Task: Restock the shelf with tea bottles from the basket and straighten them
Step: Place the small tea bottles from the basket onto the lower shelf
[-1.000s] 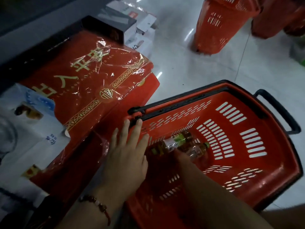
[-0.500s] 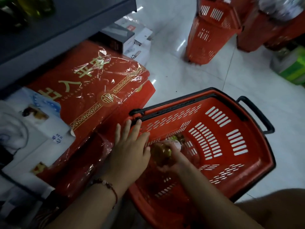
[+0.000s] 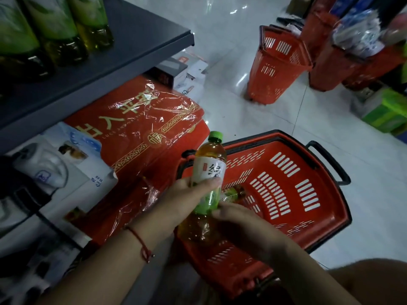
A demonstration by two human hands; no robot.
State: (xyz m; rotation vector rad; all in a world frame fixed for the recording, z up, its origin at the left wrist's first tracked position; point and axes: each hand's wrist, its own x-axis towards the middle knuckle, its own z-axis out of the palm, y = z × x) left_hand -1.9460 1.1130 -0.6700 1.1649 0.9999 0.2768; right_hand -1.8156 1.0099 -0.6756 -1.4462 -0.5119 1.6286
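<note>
A tea bottle (image 3: 209, 166) with a green cap and white-and-green label stands upright above the near rim of the red basket (image 3: 308, 194). My left hand (image 3: 187, 199) grips its middle from the left. My right hand (image 3: 240, 221) wraps its lower part from the right. Another tea bottle (image 3: 234, 192) lies inside the basket behind the held one. Several tea bottles (image 3: 55, 29) stand on the dark grey shelf (image 3: 136, 47) at top left.
A red gift box wrapped in plastic (image 3: 141, 133) lies under the shelf beside the basket, with white boxes (image 3: 72, 177) to its left. Other red baskets (image 3: 277, 67) stand on the white tiled floor at the back, and green cartons (image 3: 387, 111) sit at the right.
The bottle came up out of the basket and now stands upright. My left hand left the basket rim and closed on it. The view tilted up, showing the shelf.
</note>
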